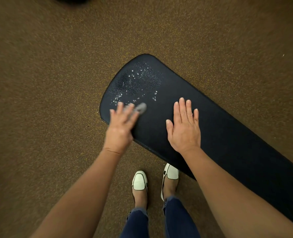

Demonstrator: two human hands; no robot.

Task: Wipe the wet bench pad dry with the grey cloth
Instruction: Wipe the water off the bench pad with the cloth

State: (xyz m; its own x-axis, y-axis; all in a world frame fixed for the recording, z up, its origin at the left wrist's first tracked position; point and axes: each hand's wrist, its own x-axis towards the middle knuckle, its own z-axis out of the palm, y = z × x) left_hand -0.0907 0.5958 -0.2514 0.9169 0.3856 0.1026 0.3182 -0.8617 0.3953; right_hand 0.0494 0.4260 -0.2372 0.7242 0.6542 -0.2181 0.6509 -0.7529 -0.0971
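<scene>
The pad (228, 134), firm and likely slick where drops (133, 83) bead, runs from its rounded end at upper centre to lower right. The right hand (183, 129) lies flat and released on it. The blurred left hand (121, 124) has the cloth (141, 107), soft, light and best bunched under the palm, beneath its fingers near that end; pinched or pressed, I cannot tell.

Lit warmly and rather dimly from above, with only faint, soft shadows; sharp white glints off droplets (133, 83) just beyond the left fingertips (120, 104); smeared by motion blur across the left hand (120, 124) and cloth (140, 108); crisp at the right hand (183, 127); bowed by the wide lens along the pad (228, 134) edge beyond the right fingers (181, 104); darkened toward the corners.
</scene>
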